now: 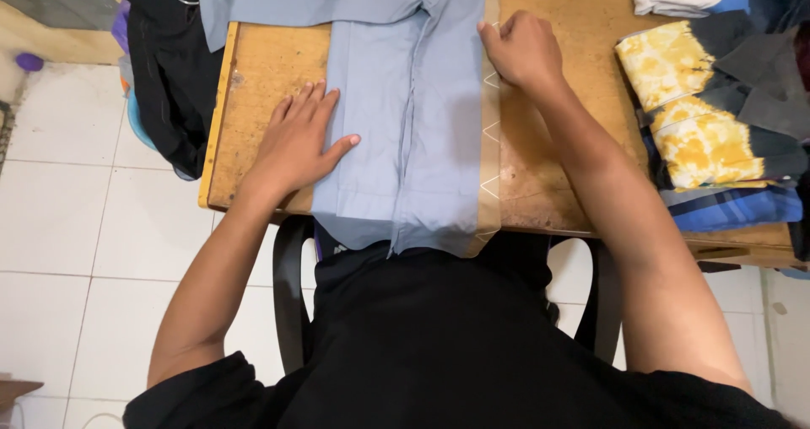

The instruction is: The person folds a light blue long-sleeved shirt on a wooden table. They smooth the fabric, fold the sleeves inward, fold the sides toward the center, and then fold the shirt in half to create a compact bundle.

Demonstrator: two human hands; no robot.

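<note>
The light blue shirt (413,117) lay lengthwise down the middle of the wooden table (261,83), its near hem hanging over the table's front edge toward the person's lap. Nearest, the left hand (295,142) was spread flat, fingers open, pressing on the shirt's left fold with the thumb on the cloth and the palm partly on bare wood; it gripped nothing. Farther up, the right hand (523,51) was curled, its fingertips pinching the shirt's right edge, seemingly along with a tan folding board (489,184) marked with white zigzags that showed beside the cloth.

To fold well here, the flat hand would best stay as an anchor while the pinched edge is drawn taut and kept parallel to the button line, so the sides match.

Room was tight on the right: a yellow and dark tie-dyed garment (700,117) sat on a stack of folded clothes (734,205), near the right forearm. On the left, bare wood ran to the table's edge, where a black garment (169,75) hung down. At the far end, the shirt's sleeves spread across the table.
</note>
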